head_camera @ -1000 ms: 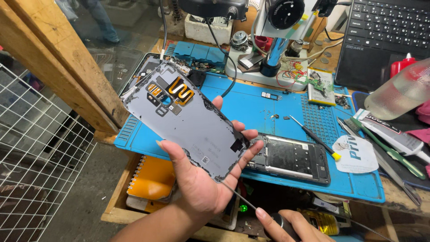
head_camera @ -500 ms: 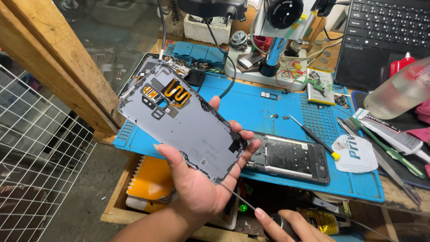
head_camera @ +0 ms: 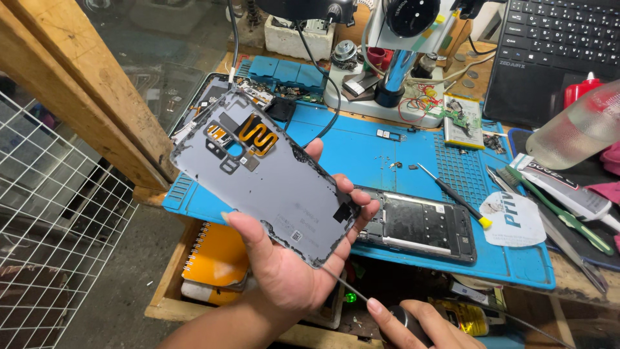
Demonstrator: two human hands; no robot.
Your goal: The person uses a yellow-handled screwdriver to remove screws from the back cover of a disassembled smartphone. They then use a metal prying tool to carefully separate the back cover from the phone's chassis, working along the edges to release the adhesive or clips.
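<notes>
While the right hand [head_camera: 420,323] sat lowest and nearest, its fingers were curled around the dark rounded handle of a thin metal probe [head_camera: 345,284], whose shaft ran up and left to the lower edge of the grey plastic phone back cover [head_camera: 271,181]. The left hand [head_camera: 290,258] was closed on that cover from beneath, thumb on the near long edge and fingertips wrapped over the far edge, so the panel stood tilted with its inner face up. An orange-and-black flex patch [head_camera: 255,139] showed at the panel's far end, beyond the fingers.

Just right of the left hand's fingertips lay a black opened phone body [head_camera: 420,226], flat on the blue silicone work mat [head_camera: 361,148]. Below the left wrist, an orange spiral notebook [head_camera: 216,255] lay on a lower wooden shelf. Farther right of the phone body lay a slim screwdriver with a yellow tip [head_camera: 452,197], and beyond it a clear plastic bottle [head_camera: 575,129] on its side. Farthest off stood a microscope stand [head_camera: 394,71].

Judging from this grip, the probe tip could slip along the edge and scratch the cover or jab the left palm, since that hand sat directly behind the point of contact. Leverage at one corner could also crack the thin plastic.
</notes>
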